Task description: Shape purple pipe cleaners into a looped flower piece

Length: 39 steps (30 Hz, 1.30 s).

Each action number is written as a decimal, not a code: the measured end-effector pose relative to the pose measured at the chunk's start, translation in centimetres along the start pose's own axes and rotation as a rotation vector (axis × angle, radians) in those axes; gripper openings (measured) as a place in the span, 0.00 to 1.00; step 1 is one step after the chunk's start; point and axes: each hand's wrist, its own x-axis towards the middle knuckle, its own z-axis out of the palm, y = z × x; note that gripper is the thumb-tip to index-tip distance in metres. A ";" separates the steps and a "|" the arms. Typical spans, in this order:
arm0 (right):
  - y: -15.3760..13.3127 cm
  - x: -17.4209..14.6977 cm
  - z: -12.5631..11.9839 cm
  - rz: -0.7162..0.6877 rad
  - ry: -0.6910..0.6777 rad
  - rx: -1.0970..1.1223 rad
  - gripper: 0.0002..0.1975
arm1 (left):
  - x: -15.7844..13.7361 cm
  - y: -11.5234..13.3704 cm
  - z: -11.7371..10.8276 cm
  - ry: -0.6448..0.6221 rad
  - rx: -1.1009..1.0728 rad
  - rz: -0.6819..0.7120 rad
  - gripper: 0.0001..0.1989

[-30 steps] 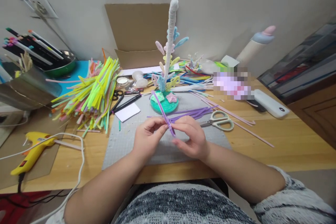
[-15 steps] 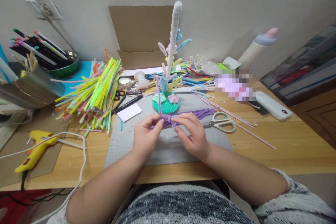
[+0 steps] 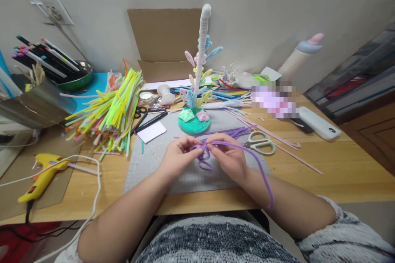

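Observation:
Between my hands, above the grey cutting mat (image 3: 148, 172), is a purple pipe cleaner (image 3: 257, 158) bent into several small loops. My left hand (image 3: 179, 154) pinches the looped part from the left. My right hand (image 3: 228, 156) pinches it from the right, and a long free end curves over that hand and hangs past the wrist. More purple pipe cleaners (image 3: 236, 132) lie on the mat just behind. Beyond them stands a white wrapped stem (image 3: 202, 45) on a round green base (image 3: 194, 125), with pastel loops and star shapes around it.
Scissors (image 3: 261, 143) lie to the right of my hands, near pink pipe cleaners (image 3: 304, 164). At left are a big bundle of coloured pipe cleaners (image 3: 114, 109), a yellow glue gun (image 3: 43, 176) with its white cable, and black pens (image 3: 151, 122) beside a white card (image 3: 152, 131).
The long purple end has swung from pointing up at the left to draping over my right hand. The loops have turned downward, and my right fingers have closed on the pipe cleaner.

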 end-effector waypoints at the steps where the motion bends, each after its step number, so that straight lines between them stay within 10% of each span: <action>1: 0.2 0.0 0.1 0.090 0.020 0.062 0.02 | 0.1 0.0 0.1 -0.009 -0.125 -0.077 0.10; 7: 1.1 0.6 0.6 0.329 0.042 0.342 0.05 | 0.3 0.1 0.2 -0.089 -0.532 -0.308 0.13; 39: 1.0 1.0 0.3 0.352 0.012 0.261 0.05 | 0.3 0.6 -0.3 -0.058 -0.186 -0.225 0.09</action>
